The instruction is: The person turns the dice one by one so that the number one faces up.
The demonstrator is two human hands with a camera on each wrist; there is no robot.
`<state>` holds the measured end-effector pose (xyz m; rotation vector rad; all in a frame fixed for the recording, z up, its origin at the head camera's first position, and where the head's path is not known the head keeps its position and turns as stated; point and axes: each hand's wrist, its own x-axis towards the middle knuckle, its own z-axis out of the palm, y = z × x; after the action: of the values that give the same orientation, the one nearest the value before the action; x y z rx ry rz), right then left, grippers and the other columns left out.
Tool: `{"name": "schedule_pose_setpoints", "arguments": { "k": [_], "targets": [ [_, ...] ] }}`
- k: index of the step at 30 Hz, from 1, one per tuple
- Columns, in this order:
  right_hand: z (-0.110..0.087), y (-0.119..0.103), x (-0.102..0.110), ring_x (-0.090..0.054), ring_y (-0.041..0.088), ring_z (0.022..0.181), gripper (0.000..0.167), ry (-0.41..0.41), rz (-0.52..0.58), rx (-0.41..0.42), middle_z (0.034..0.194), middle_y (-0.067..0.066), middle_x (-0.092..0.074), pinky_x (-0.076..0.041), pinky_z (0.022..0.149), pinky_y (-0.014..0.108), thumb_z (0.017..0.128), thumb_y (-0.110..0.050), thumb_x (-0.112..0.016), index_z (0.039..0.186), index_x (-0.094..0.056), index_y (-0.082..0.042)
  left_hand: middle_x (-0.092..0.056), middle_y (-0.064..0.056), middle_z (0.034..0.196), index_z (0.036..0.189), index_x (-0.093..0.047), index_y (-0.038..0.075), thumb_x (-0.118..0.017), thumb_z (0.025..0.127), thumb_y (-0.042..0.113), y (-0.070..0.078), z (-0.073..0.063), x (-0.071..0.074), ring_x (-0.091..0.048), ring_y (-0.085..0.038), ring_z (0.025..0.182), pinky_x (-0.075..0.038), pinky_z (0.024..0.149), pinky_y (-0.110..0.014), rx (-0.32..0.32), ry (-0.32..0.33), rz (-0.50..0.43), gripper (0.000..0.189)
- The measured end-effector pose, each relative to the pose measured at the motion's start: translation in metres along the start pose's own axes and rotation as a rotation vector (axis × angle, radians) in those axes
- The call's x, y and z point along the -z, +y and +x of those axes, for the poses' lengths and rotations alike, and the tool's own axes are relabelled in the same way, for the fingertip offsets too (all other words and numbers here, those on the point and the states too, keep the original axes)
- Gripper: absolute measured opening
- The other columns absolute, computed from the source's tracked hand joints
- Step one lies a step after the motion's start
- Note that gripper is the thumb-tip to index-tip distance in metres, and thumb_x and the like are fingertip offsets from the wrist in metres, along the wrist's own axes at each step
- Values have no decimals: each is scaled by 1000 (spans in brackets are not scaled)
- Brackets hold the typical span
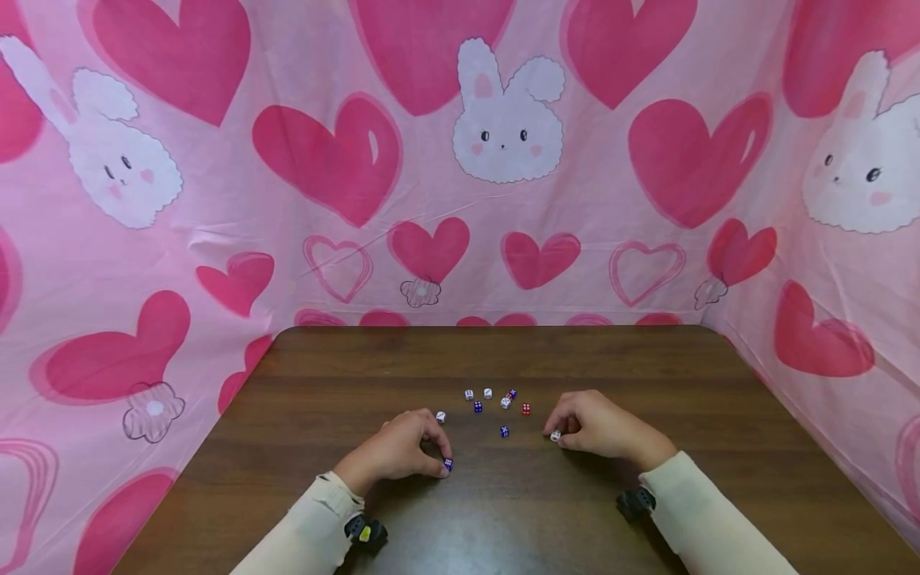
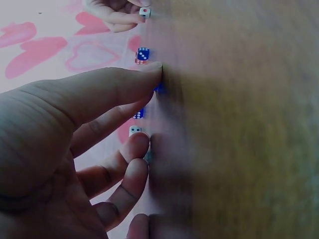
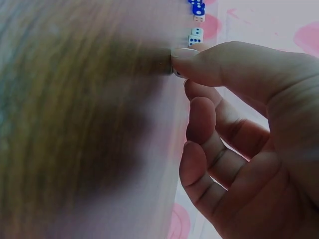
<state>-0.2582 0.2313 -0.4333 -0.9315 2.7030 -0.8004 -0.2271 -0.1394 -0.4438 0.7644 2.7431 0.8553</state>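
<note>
My left hand (image 1: 402,449) pinches a blue die (image 1: 449,463) between thumb and index finger, low at the tabletop. In the left wrist view the thumb hides most of that blue die (image 2: 159,88). Across from it, my right hand (image 1: 602,427) has a white die (image 1: 556,435) between thumb and fingertips; only a sliver of this white die (image 3: 178,73) shows beneath the thumb in the right wrist view. Between the hands and a little farther off lie loose dice: a red die (image 1: 526,409), a blue die (image 1: 505,431) nearest me, and a white die (image 1: 441,417) just beyond the left fingers.
Farther back, a white die (image 1: 469,394), another white die (image 1: 488,393) and a blue die (image 1: 477,406) sit close together. Beside them a white die (image 1: 506,402) overlaps a blue die (image 1: 512,394). The brown wooden table (image 1: 359,359) ends at a pink heart-patterned cloth (image 1: 596,208).
</note>
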Motion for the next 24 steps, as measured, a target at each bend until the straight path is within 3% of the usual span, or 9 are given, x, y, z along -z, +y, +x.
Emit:
{"name": "schedule_pose_setpoints", "arguments": {
  "k": [12, 24],
  "targets": [
    [0, 4, 2, -61, 8, 81, 16, 2, 10, 0, 92, -12, -69, -54, 72, 26, 89, -16, -82, 99, -78, -29, -61, 15, 96, 78, -75, 34, -94, 74, 28, 4, -1, 2, -54, -12, 97, -35, 87, -51, 9, -7, -1, 20],
    [0, 7, 4, -62, 9, 78, 13, 2, 18, -47, 84, -15, -68, -54, 69, 27, 91, -19, -81, 98, -77, -29, -61, 14, 95, 78, -75, 32, -94, 74, 26, 6, -2, 0, -56, -13, 97, -35, 89, -59, -1, 3, 2, 20]
  ]
}}
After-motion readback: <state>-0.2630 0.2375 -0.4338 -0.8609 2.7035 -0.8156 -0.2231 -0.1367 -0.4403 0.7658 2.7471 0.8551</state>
